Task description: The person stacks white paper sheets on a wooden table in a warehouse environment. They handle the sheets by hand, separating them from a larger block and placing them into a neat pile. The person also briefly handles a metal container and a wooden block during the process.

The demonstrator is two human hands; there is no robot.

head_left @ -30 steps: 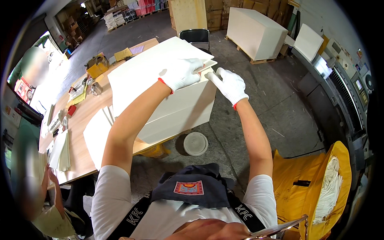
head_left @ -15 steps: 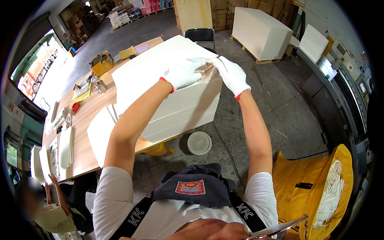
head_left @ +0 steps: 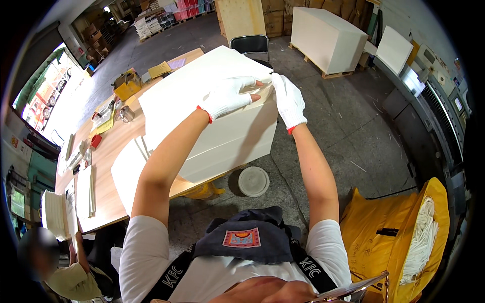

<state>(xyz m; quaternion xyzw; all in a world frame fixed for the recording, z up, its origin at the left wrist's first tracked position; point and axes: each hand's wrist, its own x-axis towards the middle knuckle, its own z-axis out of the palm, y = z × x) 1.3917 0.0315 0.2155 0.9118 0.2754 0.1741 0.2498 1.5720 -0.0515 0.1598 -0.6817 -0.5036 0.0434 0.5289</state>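
A big stack of large white paper sheets [head_left: 177, 96] lies on the wooden table, its layered side facing me. My left hand [head_left: 230, 97], in a white knit glove with a red cuff, rests on the top near the right corner. Its bare thumb and index fingertip are apart, with the shaded corner of the sheets beside them. At that same corner is my right hand [head_left: 289, 102], gloved alike. Its fingers are pressed together on the sheets' edge; its thumb is hidden.
On the wooden table [head_left: 108, 166] stand a yellow box [head_left: 126, 85], a clear mug [head_left: 126, 113] and loose papers. A co-worker [head_left: 76, 278] sits lower left. A round lidded bucket [head_left: 253, 182] stands on the floor. At right are a yellow sack [head_left: 374, 227] of paper strips and a machine [head_left: 429, 121].
My right hand has shifted slightly left and down along the corner. My left hand has moved a little left, its thumb and index more apart. The co-worker's hand has moved down.
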